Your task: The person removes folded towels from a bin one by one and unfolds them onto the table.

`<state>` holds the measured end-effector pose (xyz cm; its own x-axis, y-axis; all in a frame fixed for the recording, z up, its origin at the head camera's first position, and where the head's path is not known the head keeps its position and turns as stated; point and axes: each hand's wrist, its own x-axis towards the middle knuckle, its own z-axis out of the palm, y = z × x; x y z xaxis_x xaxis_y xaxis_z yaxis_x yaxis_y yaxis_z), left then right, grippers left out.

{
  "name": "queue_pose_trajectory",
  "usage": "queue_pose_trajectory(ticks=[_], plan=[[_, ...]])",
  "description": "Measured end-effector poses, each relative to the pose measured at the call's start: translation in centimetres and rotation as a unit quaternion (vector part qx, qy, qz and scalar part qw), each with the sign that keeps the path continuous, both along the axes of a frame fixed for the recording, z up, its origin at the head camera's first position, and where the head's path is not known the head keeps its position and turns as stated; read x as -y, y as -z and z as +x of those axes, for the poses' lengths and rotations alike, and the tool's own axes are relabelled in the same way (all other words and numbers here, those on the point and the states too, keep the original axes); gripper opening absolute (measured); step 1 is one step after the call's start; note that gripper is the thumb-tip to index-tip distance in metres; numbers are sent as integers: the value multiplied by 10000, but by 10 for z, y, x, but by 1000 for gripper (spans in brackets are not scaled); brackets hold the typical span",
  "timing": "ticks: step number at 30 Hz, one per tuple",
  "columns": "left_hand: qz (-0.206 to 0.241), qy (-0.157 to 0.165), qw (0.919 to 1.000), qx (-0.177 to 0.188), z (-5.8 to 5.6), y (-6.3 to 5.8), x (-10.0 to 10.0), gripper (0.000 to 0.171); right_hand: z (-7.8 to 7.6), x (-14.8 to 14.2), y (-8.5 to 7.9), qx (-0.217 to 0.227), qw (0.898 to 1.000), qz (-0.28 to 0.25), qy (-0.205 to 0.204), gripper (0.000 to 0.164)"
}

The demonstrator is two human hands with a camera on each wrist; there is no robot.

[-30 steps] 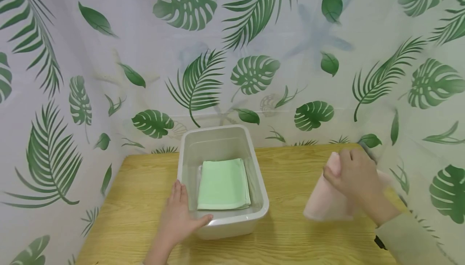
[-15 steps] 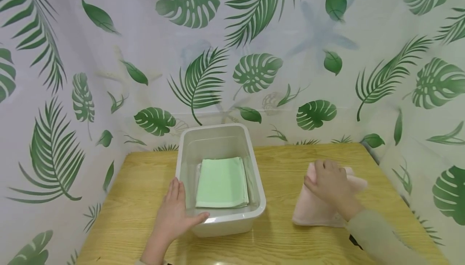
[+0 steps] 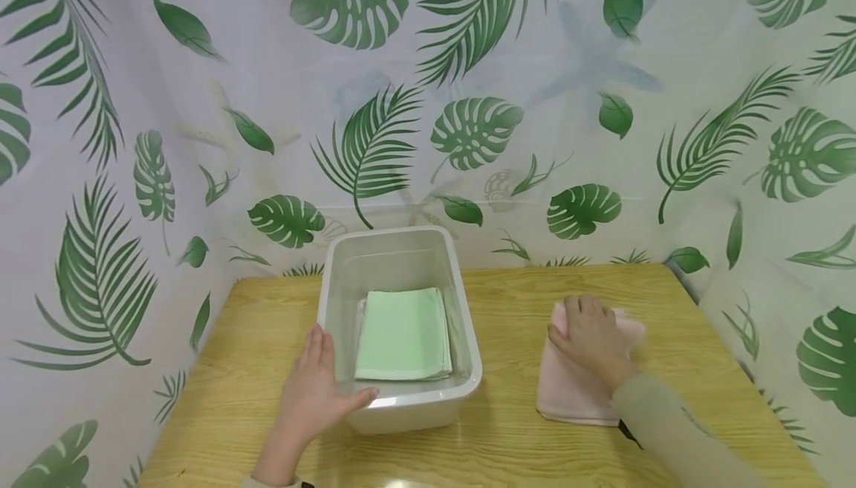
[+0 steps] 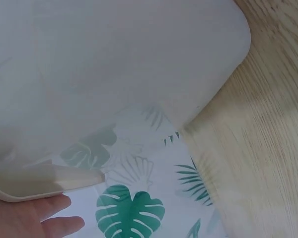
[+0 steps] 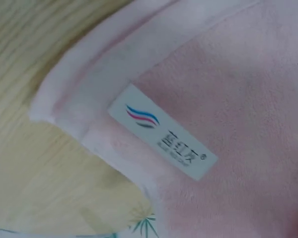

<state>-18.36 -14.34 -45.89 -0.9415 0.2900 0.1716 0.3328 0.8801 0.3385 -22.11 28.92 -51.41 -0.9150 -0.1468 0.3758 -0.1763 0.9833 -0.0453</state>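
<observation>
A pale grey plastic basin (image 3: 461, 302) stands on the table, a folded light-green towel (image 3: 404, 333) lying inside it. My left hand (image 3: 310, 388) rests at its near-left corner, fingers straight along the left rim and thumb spread along the front rim. In the left wrist view, the fingers (image 4: 54, 215) show beside the basin's edge. To the right, my right hand (image 3: 591, 338) grips a pink towel (image 3: 568, 388) near its upper part, and the lower part hangs flat toward the tabletop. A white label (image 5: 164, 131) is sewn on this towel in the right wrist view.
The wooden table (image 3: 508, 443) reaches back to a white sheet (image 3: 508, 64) printed with green leaves. That sheet stands behind the table and along both sides. Bare wood lies between the basin and the pink towel.
My right hand has moved left and nearer the basin with the pink towel, which has come lower. The basin has shifted slightly left along with my left hand.
</observation>
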Motion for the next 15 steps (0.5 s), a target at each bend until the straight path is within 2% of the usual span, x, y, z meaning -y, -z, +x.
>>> queue_pose_trajectory(ticks=[7, 15], plan=[[14, -44, 10000, -71, -5, 1, 16, 112, -9, -1, 23, 242, 9994, -173, -152, 44], [39, -158, 9999, 23, -7, 2, 35, 111, -9, 2, 27, 431, 9983, -160, -357, 46]])
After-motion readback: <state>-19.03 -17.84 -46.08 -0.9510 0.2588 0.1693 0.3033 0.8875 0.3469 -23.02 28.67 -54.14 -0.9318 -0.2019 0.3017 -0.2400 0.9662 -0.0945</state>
